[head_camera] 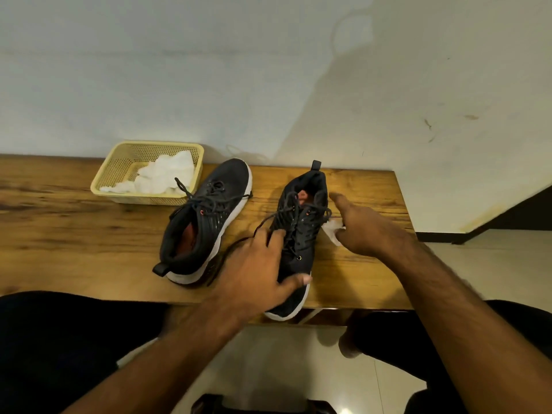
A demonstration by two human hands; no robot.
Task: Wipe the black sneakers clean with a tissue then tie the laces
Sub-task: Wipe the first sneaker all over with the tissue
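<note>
Two black sneakers with white soles lie on a wooden table (74, 234), laces loose. The left sneaker (209, 219) points its toe away from me. The right sneaker (301, 246) points its toe toward me and overhangs the table's front edge. My left hand (257, 273) grips the front of the right sneaker, fingers over the laces and thumb round its right side. My right hand (367, 228) holds a crumpled white tissue (333, 231) against that sneaker's right side, index finger stretched toward the heel opening. Most of the tissue is hidden under the hand.
A yellow perforated basket (110, 180) with white tissues (167, 174) stands at the back left, touching the wall. The wall runs right behind the table. The table ends just right of my right hand. My knees and a tiled floor are below the front edge.
</note>
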